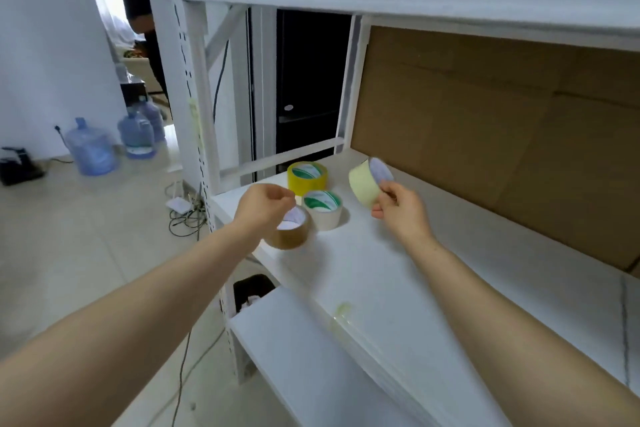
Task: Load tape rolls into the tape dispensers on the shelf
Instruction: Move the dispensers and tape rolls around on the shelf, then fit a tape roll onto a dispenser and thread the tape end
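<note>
Shelf [398,288] shows no dispenser – just a yellow roll [306,177] and a white roll [323,210] parked at its left end. Right hand [401,208] pinches a pale roll [363,182] aloft, left hand [263,206] curls round a brown roll [289,236] at the front edge – picked for loading, I'd guess.

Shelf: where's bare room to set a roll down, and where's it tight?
Free: the white shelf stretch right of the right hand holding the pale roll, bordered by the cardboard back panel and the front edge; only a pale tape scrap sits near that edge. Crowded: left end, where the yellow roll, white roll and brown roll under the left hand cluster.
</note>
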Available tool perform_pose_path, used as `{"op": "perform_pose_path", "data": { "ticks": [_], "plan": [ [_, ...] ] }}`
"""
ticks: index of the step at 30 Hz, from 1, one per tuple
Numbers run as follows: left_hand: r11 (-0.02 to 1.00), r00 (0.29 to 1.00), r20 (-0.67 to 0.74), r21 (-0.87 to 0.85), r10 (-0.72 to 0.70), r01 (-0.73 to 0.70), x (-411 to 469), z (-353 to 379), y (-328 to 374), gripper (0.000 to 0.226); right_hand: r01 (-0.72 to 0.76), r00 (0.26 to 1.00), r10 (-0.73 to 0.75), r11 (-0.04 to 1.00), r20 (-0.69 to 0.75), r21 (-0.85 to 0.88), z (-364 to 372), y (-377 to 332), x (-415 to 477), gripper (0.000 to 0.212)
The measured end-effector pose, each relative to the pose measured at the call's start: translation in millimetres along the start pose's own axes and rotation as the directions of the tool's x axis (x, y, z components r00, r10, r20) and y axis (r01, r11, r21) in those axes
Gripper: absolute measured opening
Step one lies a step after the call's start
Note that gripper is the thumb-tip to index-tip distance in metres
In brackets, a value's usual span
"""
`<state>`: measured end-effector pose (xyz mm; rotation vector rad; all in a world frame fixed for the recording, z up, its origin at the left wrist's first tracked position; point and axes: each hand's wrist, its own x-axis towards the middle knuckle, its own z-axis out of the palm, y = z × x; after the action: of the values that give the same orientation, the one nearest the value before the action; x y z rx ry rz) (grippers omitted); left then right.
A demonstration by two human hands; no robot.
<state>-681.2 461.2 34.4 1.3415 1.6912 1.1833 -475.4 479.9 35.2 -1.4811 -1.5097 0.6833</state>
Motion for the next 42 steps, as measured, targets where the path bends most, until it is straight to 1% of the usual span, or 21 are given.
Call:
{"op": "perform_pose_path", "data": {
  "ticks": [3, 6, 8, 10, 13, 15, 16, 18, 20, 21, 23, 24, 25, 28, 31, 34, 36, 38, 40, 41, 42],
  "plan": [
    [0.994, 0.999, 0.021, 0.093, 0.046, -0.048, 52, -1, -7, 0.022, -0.026, 1.000, 0.026, 1.000, -0.002, 0.005, 19, 3, 37, 0.029],
    [0.944, 0.989, 0.112, 0.304, 0.099, -0.129, 102, 3, -17, 0.032, -0.063, 0.998, 0.063, 0.997, -0.013, -0.033, 34, 6, 69, 0.033],
    [0.863, 0.963, 0.222, 0.445, 0.152, -0.239, 131, 10, -20, 0.041, -0.098, 0.995, 0.096, 0.992, -0.028, -0.081, 40, 9, 86, 0.035],
    [0.771, 0.920, 0.354, 0.534, 0.170, -0.348, 161, 20, -22, 0.050, -0.118, 0.993, 0.113, 0.985, -0.046, -0.123, 45, 10, 100, 0.034],
    [0.615, 0.849, 0.521, 0.641, 0.092, -0.460, 199, 40, -29, 0.066, -0.168, 0.983, 0.159, 0.980, -0.094, -0.105, 54, 14, 114, 0.031],
    [0.563, 0.817, 0.571, 0.649, 0.084, -0.512, 217, 53, -36, 0.056, -0.212, 0.971, 0.197, 0.971, -0.136, -0.109, 63, 16, 122, 0.031],
    [0.605, 0.812, 0.574, 0.612, 0.104, -0.510, 224, 56, -41, 0.050, -0.236, 0.964, 0.217, 0.965, -0.151, -0.119, 68, 16, 124, 0.032],
    [0.737, 0.818, 0.559, 0.497, 0.134, -0.459, 242, 56, -46, 0.048, -0.272, 0.953, 0.241, 0.949, -0.185, -0.162, 80, 14, 131, 0.034],
    [0.835, 0.815, 0.537, 0.329, 0.219, -0.441, 261, 47, -38, 0.041, -0.291, 0.946, 0.241, 0.927, -0.218, -0.238, 92, 10, 141, 0.036],
    [0.902, 0.847, 0.466, 0.197, 0.258, -0.383, 271, 40, -30, 0.034, -0.296, 0.945, 0.238, 0.913, -0.224, -0.280, 99, 7, 146, 0.036],
    [0.974, 0.927, 0.297, -0.083, 0.228, -0.213, 283, 16, -2, 0.029, -0.278, 0.957, 0.219, 0.877, -0.189, -0.392, 118, -3, 157, 0.035],
    [0.967, 0.945, 0.264, -0.217, 0.190, -0.134, 286, 4, 12, 0.030, -0.250, 0.968, 0.208, 0.853, -0.141, -0.459, 128, -7, 163, 0.034],
    [0.942, 0.952, 0.274, -0.333, 0.138, -0.040, 290, -6, 24, 0.031, -0.213, 0.976, 0.202, 0.824, -0.079, -0.525, 139, -11, 169, 0.033],
    [0.808, 0.934, 0.358, -0.545, -0.018, 0.224, 295, -24, 41, 0.031, -0.135, 0.964, 0.252, 0.729, 0.080, -0.671, 171, -13, 185, 0.032],
    [0.663, 0.880, 0.472, -0.639, -0.061, 0.389, 289, -33, 39, 0.021, -0.145, 0.924, 0.358, 0.655, 0.136, -0.742, 189, -12, 189, 0.032],
    [0.613, 0.842, 0.538, -0.655, -0.034, 0.443, 276, -32, 35, 0.029, -0.105, 0.911, 0.372, 0.626, 0.178, -0.773, 189, -19, 183, 0.039],
    [0.612, 0.826, 0.563, -0.645, -0.025, 0.458, 263, -28, 36, 0.035, -0.118, 0.947, 0.301, 0.655, 0.115, -0.746, 177, -29, 173, 0.039],
    [0.614, 0.807, 0.590, -0.635, -0.006, 0.469, 246, -19, 42, 0.039, -0.200, 0.975, 0.215, 0.747, -0.054, -0.634, 156, -36, 160, 0.031],
    [0.631, 0.775, 0.631, -0.612, 0.026, 0.477, 222, -4, 52, 0.040, -0.324, 0.934, 0.236, 0.876, -0.269, -0.357, 124, -41, 136, 0.028],
    [0.639, 0.756, 0.652, -0.602, 0.049, 0.478, 207, 5, 58, 0.037, -0.359, 0.891, 0.283, 0.918, -0.355, -0.170, 107, -42, 120, 0.029],
    [0.645, 0.733, 0.677, -0.591, 0.071, 0.483, 189, 15, 64, 0.032, -0.370, 0.839, 0.338, 0.929, -0.425, 0.009, 88, -43, 102, 0.029]
  ]
}}
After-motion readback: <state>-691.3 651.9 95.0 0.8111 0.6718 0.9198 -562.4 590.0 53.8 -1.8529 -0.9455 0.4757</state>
